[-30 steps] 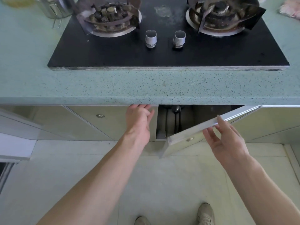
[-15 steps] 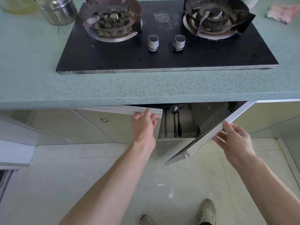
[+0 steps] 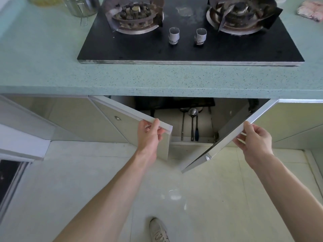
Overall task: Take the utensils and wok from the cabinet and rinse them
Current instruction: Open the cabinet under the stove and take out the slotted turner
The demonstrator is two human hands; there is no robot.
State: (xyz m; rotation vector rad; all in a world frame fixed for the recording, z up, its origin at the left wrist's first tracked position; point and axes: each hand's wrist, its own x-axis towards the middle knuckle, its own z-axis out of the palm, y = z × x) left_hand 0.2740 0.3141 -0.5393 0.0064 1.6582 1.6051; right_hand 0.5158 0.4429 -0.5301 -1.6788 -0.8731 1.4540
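Observation:
Below the green countertop, a cabinet stands partly open. My left hand [image 3: 150,135] grips the top edge of the left cabinet door [image 3: 129,123], fingers curled over it. My right hand [image 3: 253,138] pinches the top edge of the right cabinet door [image 3: 227,144], which swings out toward me. Between the doors, long-handled utensils [image 3: 192,123] hang inside the cabinet: a ladle with a round steel bowl, one with a blue grip, and another beside them. No wok shows; the cabinet's upper interior is dark.
A black two-burner gas stove [image 3: 190,49] with two knobs sits on the green countertop [image 3: 52,70]. A steel pot [image 3: 82,6] stands at the back left, a pink cloth [image 3: 310,12] at the back right. My shoe [image 3: 158,231] is on the pale tiled floor.
Both doors have swung further open toward me. The left door went from closed to ajar with my left hand on its edge. More of the hanging utensils shows.

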